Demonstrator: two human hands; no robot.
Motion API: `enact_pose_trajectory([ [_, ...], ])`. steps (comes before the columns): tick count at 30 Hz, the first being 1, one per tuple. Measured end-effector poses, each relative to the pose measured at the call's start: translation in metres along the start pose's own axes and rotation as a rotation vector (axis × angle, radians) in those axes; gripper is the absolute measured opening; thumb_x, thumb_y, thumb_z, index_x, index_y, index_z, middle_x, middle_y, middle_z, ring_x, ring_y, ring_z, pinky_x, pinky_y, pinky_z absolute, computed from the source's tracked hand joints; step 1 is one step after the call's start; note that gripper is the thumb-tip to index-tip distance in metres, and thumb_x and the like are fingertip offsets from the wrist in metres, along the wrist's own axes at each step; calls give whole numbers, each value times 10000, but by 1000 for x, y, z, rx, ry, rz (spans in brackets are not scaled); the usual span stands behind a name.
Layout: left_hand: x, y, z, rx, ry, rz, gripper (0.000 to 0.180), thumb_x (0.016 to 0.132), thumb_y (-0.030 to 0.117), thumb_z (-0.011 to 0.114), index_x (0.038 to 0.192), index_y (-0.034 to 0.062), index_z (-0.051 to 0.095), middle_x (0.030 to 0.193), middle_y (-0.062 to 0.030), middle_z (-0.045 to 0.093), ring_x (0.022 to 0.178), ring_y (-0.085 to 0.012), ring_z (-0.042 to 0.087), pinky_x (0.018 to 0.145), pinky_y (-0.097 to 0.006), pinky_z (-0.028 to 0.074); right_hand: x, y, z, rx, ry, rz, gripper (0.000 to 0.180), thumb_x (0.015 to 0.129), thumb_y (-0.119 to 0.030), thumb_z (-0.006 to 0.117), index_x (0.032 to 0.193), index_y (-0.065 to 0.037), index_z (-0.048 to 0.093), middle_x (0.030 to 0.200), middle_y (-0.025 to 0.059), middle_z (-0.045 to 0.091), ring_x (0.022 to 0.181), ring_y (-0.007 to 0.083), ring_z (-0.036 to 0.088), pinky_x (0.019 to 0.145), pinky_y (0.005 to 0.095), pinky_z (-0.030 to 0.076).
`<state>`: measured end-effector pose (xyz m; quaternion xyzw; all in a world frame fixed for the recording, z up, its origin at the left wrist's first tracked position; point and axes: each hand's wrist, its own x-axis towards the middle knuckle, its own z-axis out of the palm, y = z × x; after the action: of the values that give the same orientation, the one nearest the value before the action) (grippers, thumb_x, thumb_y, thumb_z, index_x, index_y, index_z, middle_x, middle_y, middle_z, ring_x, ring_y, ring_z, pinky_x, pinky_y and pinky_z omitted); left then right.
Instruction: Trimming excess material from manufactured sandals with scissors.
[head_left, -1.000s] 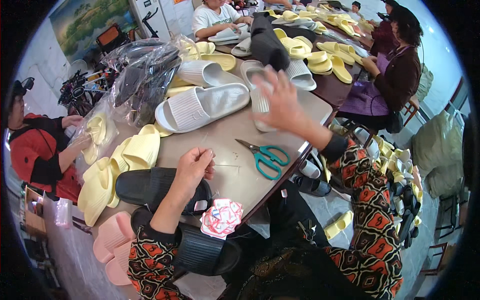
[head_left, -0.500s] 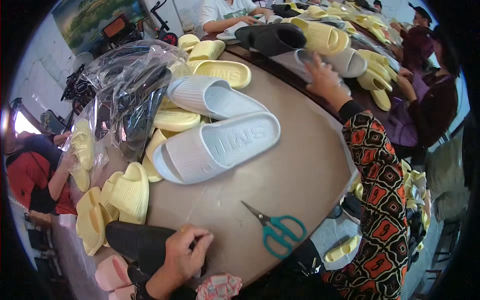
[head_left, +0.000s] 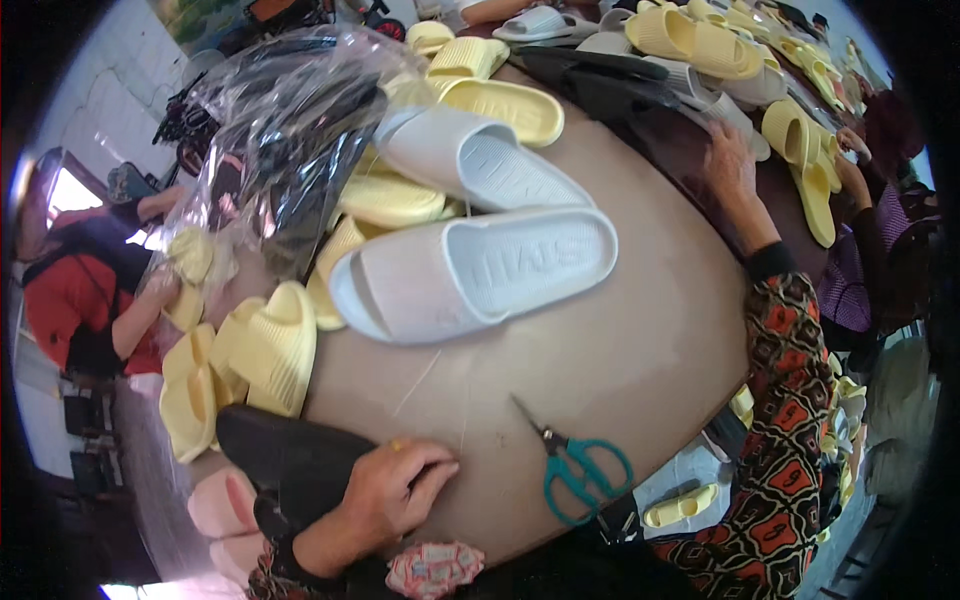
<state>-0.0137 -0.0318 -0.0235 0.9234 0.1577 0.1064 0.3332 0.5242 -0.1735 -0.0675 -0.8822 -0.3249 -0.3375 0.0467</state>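
Note:
My left hand [head_left: 395, 490] rests on the near table edge, fingers curled and thumb close to the index finger. Whatever it may hold is hidden. Just left of it lies a black slipper [head_left: 290, 455]. My right hand [head_left: 732, 170] reaches to the far right, its fingers closed round the edge of a grey slipper [head_left: 690, 85]. A pair of pale blue-grey slippers lies mid-table, the nearer slipper [head_left: 530, 265] overlapping the farther slipper [head_left: 500, 165]. Scissors [head_left: 575, 470] with teal handles lie to the right of my left hand.
Yellow slippers [head_left: 280, 345] line the left side beside clear plastic bags [head_left: 290, 120]. Pink slippers [head_left: 222, 502] and a bundle of red-and-white labels [head_left: 435, 570] are near the front edge. More slippers [head_left: 700, 40] cover the far table. Co-workers sit left [head_left: 70, 290] and right [head_left: 880, 200].
My view has shifted, so the table's things sit farther right. My right hand has moved along the far slippers to another part of the grey ones. My left hand stays beside the black slipper.

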Motion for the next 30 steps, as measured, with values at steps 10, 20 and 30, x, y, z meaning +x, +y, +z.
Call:
enact_pose_trajectory([
  [10, -9, -3, 7, -90, 175, 54, 143, 781, 135, 646, 847, 23, 587, 754, -132, 580, 673, -301, 585, 608, -354, 474, -88, -168, -136, 1009, -312, -79, 438, 832, -333, 625, 1064, 36, 578, 898, 150, 647, 810, 235, 625, 736, 349, 492],
  [20, -6, 13, -19, 340, 875, 218, 627, 716, 269, 733, 1227, 60, 437, 1103, -202, 482, 996, -329, 506, 841, -410, 421, -190, -180, -258, 1566, -1049, 212, 460, 851, -274, 604, 1190, 14, 484, 823, 52, 580, 557, 97, 549, 468, 188, 456],
  [30, -7, -9, -1, 442, 247, -94, 450, 698, 38, 621, 1097, 3, 416, 1051, -245, 481, 835, -394, 597, 716, -444, 494, -256, -188, -268, 750, -323, -340, 385, 791, -152, 620, 1137, -6, 535, 1126, 199, 478, 1018, 378, 486, 873, 417, 411],
])
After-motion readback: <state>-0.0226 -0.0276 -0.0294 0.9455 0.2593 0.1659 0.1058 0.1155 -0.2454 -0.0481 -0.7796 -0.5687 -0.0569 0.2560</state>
